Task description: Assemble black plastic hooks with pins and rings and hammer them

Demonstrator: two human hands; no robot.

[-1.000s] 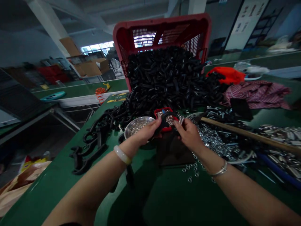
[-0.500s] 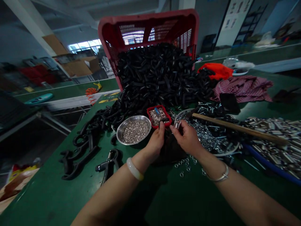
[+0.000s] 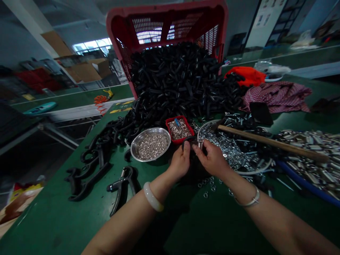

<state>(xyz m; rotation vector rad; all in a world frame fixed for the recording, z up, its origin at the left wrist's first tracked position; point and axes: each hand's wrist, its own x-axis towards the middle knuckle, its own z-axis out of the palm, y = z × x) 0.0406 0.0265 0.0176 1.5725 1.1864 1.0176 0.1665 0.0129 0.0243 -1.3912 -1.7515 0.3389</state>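
Note:
My left hand (image 3: pixel 181 160) is closed around a black curved plastic part (image 3: pixel 189 139), most of it hidden by the fingers and the dark shadow. Close beside it, my right hand (image 3: pixel 212 158) pinches a metal coil spring (image 3: pixel 200 144) between thumb and fingers. The spring stands near the black part; I cannot tell whether they touch. Just beyond the hands is a red tray (image 3: pixel 182 141) of small metal pins with a blue piece on top. Left of it stands a steel bowl (image 3: pixel 134 147) full of tiny metal pieces. Small nuts (image 3: pixel 206 194) lie below my right hand.
A red crate (image 3: pixel 113 26) spills a heap of black plastic parts (image 3: pixel 172 85) across the table's back. Finished-looking black clamps (image 3: pixel 120 187) lie at left. A wooden-handled hammer (image 3: pixel 265 139) rests over loose screws. Metal cylinders (image 3: pixel 313 148) and a checked cloth (image 3: pixel 276 95) are at right.
The black part in my left hand has turned, showing more of its curve. My hands have come slightly closer together, with the spring still in the right. The camera view has shifted a little.

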